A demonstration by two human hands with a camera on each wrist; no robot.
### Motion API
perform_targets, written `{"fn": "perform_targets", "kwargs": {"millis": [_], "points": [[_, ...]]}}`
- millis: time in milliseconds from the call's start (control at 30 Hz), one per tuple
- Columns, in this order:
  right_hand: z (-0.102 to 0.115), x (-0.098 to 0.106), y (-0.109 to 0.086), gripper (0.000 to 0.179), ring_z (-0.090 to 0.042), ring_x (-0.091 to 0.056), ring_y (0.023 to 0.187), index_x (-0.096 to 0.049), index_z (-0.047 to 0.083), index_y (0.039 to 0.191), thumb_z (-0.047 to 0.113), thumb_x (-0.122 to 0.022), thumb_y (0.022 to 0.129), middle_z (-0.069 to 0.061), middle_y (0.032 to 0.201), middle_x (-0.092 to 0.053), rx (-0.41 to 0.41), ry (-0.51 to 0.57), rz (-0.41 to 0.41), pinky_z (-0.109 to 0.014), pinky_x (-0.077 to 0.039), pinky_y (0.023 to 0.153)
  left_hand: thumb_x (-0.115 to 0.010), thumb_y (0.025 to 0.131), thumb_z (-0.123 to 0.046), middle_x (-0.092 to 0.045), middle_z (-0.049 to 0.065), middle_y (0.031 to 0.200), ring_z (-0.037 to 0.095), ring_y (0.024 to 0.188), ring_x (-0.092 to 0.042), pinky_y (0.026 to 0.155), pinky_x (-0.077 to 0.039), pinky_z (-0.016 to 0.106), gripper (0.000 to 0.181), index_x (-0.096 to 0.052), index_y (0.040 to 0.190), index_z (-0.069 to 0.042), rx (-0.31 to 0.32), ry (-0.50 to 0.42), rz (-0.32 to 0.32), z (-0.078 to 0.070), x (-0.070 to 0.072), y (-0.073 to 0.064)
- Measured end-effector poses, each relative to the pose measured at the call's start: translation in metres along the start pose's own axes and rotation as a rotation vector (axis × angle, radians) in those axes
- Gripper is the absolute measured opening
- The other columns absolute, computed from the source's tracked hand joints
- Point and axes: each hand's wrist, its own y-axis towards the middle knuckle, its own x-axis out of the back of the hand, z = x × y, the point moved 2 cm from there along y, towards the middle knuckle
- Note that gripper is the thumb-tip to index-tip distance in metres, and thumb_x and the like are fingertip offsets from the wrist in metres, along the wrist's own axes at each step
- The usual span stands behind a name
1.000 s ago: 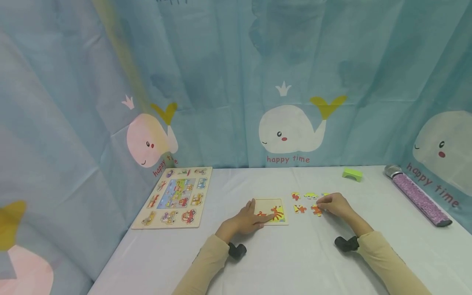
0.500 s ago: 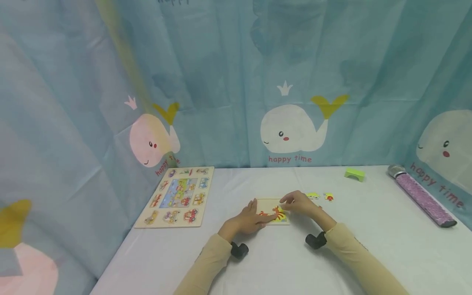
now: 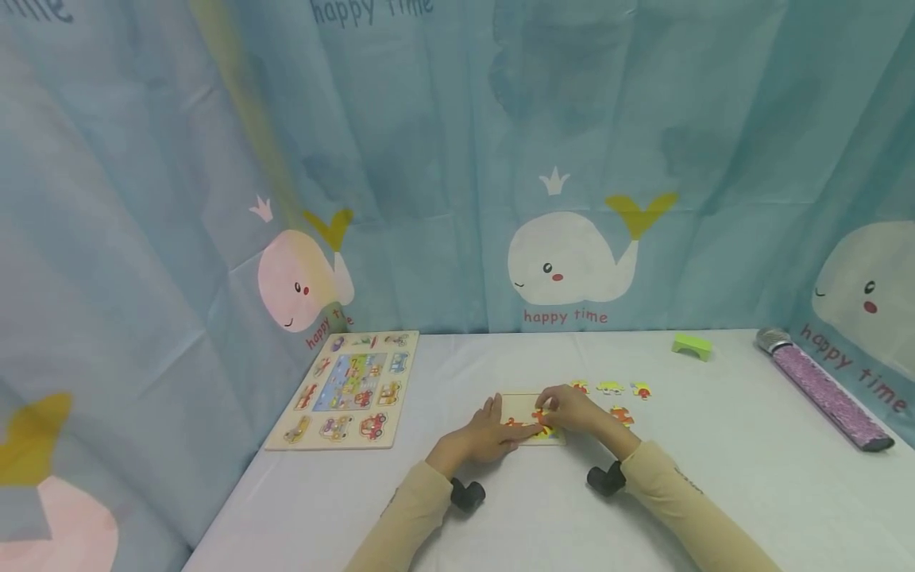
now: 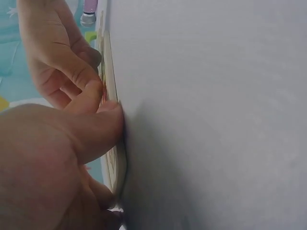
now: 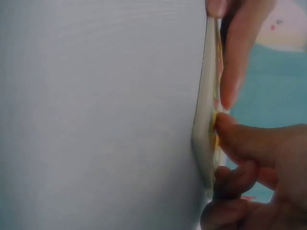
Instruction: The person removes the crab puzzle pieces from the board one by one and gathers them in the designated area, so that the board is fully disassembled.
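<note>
A small wooden puzzle board (image 3: pixel 519 401) lies flat on the table, with red-and-yellow pieces on its lower part. My left hand (image 3: pixel 482 435) rests on its left side; one straight finger reaches across the pieces, and in the left wrist view the thumb (image 4: pixel 112 117) sits at the board's edge. At the board's right side, my right hand (image 3: pixel 572 409) has thumb and finger together on a red-and-yellow puzzle piece (image 3: pixel 539 415). The right wrist view shows that thumb (image 5: pixel 225 128) against yellow on the board; the piece is mostly hidden.
Loose puzzle pieces lie right of the board, among them a green-and-yellow piece (image 3: pixel 611 388) and an orange one (image 3: pixel 622 415). A large vehicle puzzle (image 3: pixel 329 435) stands at left. A green block (image 3: pixel 692 346) and a purple glitter microphone (image 3: pixel 829 389) lie farther right, before a whale-print curtain (image 3: pixel 429 199).
My right hand has moved left from the loose pieces to the board, then slightly farther in over it. The left hand stays on the board. The whole head view has shifted slightly.
</note>
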Motion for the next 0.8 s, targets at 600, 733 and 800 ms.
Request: {"fn": "perform_targets", "kwargs": {"millis": [600, 733, 800], "points": [[-0.004, 0.004, -0.003, 0.020, -0.016, -0.053, 0.074, -0.060, 0.012, 0.091, 0.005, -0.070, 0.075, -0.004, 0.085, -0.060, 0.038, 0.040, -0.040, -0.028, -0.043, 0.062, -0.044, 0.096, -0.036, -0.006, 0.026, 0.152, 0.040, 0.141, -0.007, 0.112, -0.019, 0.049, 0.045, -0.032, 0.136, -0.051, 0.026, 0.013, 0.015, -0.004, -0.002, 0.001], [-0.010, 0.009, -0.002, 0.012, -0.015, -0.053, 0.074, -0.063, 0.011, 0.089, 0.006, -0.067, 0.079, -0.003, 0.083, -0.061, 0.039, 0.076, -0.060, -0.027, -0.043, 0.063, -0.043, 0.096, -0.035, -0.006, 0.026, 0.152, 0.041, 0.141, -0.006, 0.113, -0.018, 0.050, 0.045, -0.031, 0.136, -0.051, 0.023, 0.009, 0.015, -0.003, -0.001, 0.001], [-0.012, 0.011, -0.001, 0.006, -0.014, -0.052, 0.073, -0.064, 0.009, 0.087, 0.008, -0.065, 0.081, -0.003, 0.081, -0.061, 0.048, 0.079, -0.060, -0.027, -0.043, 0.062, -0.043, 0.096, -0.035, -0.005, 0.027, 0.152, 0.041, 0.141, -0.005, 0.113, -0.017, 0.049, 0.045, -0.031, 0.137, -0.051, 0.017, 0.007, 0.015, -0.003, 0.000, 0.001]]}}
